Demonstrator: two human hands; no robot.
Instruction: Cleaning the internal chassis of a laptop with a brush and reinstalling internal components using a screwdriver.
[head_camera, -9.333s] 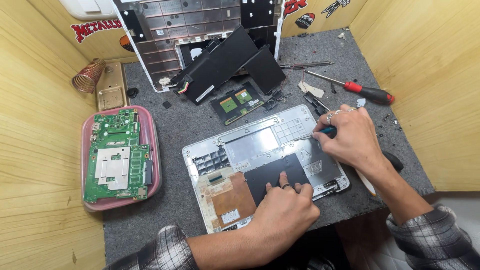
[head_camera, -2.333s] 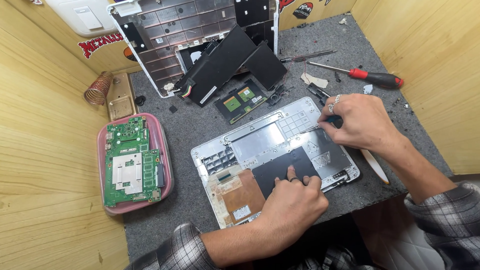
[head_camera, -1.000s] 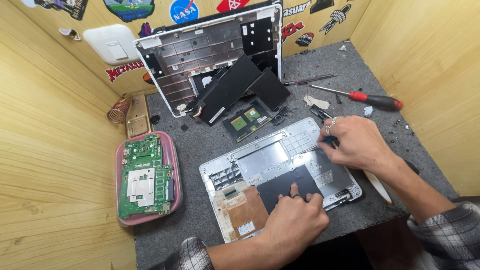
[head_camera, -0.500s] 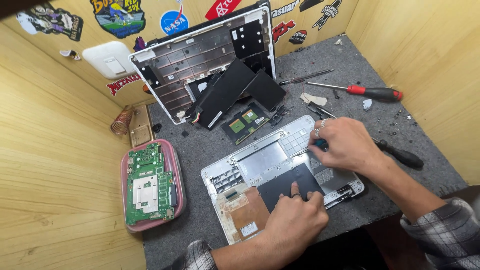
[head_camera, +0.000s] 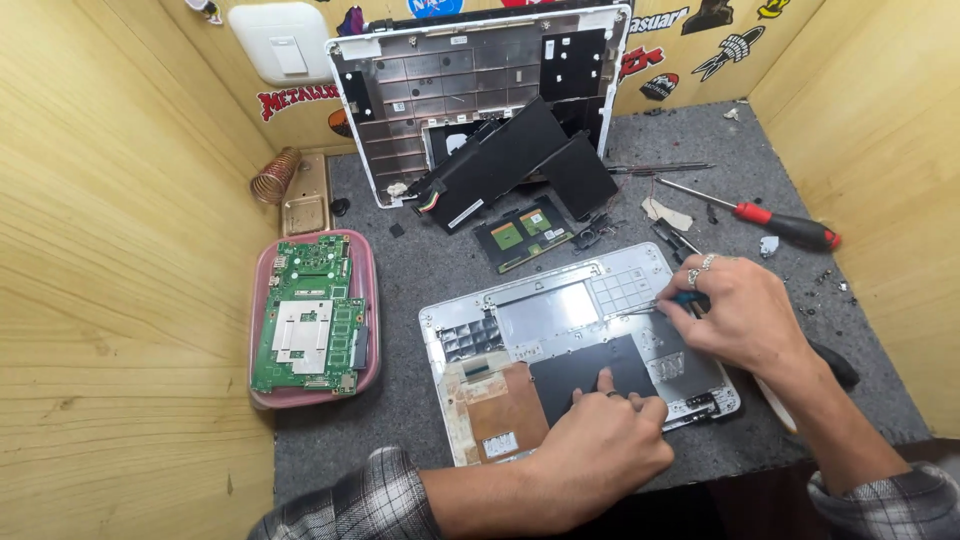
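A silver laptop chassis lies open side up on the grey mat, with a black panel and a copper-coloured sheet inside it. My left hand rests flat on the black panel, fingers pressing it down. My right hand grips a small blue-handled screwdriver, its tip down on the chassis near the right side.
A green circuit board sits in a pink tray at left. A laptop lid shell leans on the back wall with a black battery against it. A red-handled screwdriver and a small green board lie behind the chassis.
The view has shifted, so everything sits lower and more to the right in the frame. Both hands stay on the chassis; the right hand has moved slightly with the screwdriver.
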